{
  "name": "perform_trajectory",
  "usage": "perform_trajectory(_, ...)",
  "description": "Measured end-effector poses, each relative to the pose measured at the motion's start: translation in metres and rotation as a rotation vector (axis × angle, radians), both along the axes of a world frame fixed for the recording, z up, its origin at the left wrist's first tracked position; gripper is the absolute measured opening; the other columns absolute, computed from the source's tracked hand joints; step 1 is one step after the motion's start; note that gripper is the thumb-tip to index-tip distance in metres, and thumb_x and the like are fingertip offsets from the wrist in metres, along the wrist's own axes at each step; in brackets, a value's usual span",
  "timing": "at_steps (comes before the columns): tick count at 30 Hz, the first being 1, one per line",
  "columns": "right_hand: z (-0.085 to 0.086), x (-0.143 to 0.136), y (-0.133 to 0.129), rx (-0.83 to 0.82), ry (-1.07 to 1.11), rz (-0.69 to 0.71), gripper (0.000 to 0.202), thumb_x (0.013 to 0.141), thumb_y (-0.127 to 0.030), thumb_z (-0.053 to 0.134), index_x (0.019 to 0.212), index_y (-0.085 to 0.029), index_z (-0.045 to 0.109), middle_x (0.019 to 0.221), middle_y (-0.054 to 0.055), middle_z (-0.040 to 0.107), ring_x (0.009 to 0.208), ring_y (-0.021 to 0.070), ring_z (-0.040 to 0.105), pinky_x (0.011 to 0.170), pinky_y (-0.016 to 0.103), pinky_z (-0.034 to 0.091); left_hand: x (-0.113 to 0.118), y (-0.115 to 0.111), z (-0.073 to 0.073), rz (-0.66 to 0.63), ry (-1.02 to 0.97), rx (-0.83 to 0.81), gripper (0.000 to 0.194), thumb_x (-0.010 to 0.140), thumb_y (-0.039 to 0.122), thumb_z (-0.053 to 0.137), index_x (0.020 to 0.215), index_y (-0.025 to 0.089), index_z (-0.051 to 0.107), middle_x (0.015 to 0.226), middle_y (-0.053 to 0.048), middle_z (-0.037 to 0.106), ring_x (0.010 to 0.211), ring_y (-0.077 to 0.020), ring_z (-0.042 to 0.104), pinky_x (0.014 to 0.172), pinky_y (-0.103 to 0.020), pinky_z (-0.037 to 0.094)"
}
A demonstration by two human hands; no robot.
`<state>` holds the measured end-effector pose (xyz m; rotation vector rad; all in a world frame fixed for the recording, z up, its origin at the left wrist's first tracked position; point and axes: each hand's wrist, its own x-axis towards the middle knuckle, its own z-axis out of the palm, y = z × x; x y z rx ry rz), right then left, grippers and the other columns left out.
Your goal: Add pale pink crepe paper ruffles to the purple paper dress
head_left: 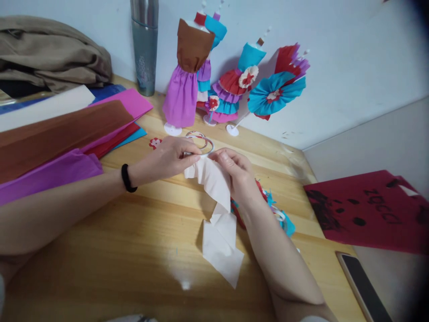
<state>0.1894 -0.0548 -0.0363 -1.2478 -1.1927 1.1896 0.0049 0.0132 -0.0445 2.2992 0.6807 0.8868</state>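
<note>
A white crepe paper strip (214,181) hangs between my hands, its upper edge gathered into small pleats and its lower end trailing down to the table. My left hand (172,156), with a black band at the wrist, pinches the gathered edge at the left. Thumb and fingers of my right hand (236,172) close on the strip's right side. Just beyond the fingertips shows a white ring (212,145), probably a roll of tape; whether it touches the strip I cannot tell. A small red paper flower (155,143) lies left of my left hand.
Miniature crepe paper dresses (194,49) on stands line the wall beside a tumbler (145,53). Coloured crepe sheets (67,120) lie at left, below a brown cloth (56,49). Paper scraps (286,223) sit behind my right forearm. A red bag (368,214) and phone (363,286) are at right.
</note>
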Motion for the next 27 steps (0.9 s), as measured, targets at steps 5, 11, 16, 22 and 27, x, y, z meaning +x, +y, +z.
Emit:
perform_trajectory(5,0.002,0.001,0.002,-0.079,0.095,-0.021,0.049,0.066,-0.068,0.072,0.072,-0.020,0.068,0.058,0.000,0.059,0.050,0.0134,0.050,0.046,0.027,0.035,0.000,0.001,0.000,-0.031,-0.011,0.007,0.024,0.091,0.025,0.050,0.074,0.015,0.064,0.074,-0.002,0.066,0.070,-0.0125,0.058,0.065,-0.025,0.039)
perform_trajectory(11,-0.004,0.009,0.008,-0.098,0.039,0.017,0.052,0.071,-0.074,0.064,0.071,-0.021,0.063,0.056,0.000,0.055,0.046,0.0141,0.049,0.043,0.029,0.035,-0.002,0.001,0.004,-0.082,-0.002,-0.091,0.023,0.087,0.027,0.052,0.069,0.017,0.062,0.068,-0.001,0.063,0.067,-0.0123,0.055,0.063,-0.024,0.041)
perform_trajectory(16,0.003,0.016,0.010,-0.037,0.032,-0.010,0.049,0.071,-0.071,0.065,0.071,-0.022,0.061,0.046,-0.006,0.043,0.037,0.0086,0.030,0.038,0.027,0.018,-0.003,-0.002,0.012,-0.181,-0.012,-0.144,0.021,0.086,0.025,0.053,0.073,0.016,0.067,0.074,-0.002,0.067,0.068,-0.0124,0.059,0.061,-0.023,0.042)
perform_trajectory(22,0.014,0.015,0.003,0.078,-0.041,-0.010,0.043,0.076,-0.060,0.070,0.061,-0.021,0.060,0.054,0.000,0.058,0.043,0.0109,0.047,0.042,0.027,0.031,0.000,-0.003,0.006,-0.115,-0.109,-0.133,0.019,0.086,0.023,0.055,0.077,0.015,0.069,0.073,-0.001,0.067,0.067,-0.0121,0.058,0.061,-0.024,0.041)
perform_trajectory(27,0.006,0.013,0.002,0.155,-0.180,-0.008,0.044,0.079,-0.063,0.067,0.068,-0.020,0.067,0.068,0.002,0.065,0.065,0.0166,0.059,0.064,0.031,0.046,-0.001,-0.001,0.003,-0.085,-0.103,-0.074,0.024,0.089,0.026,0.053,0.071,0.015,0.064,0.071,-0.001,0.065,0.066,-0.0119,0.057,0.060,-0.024,0.041)
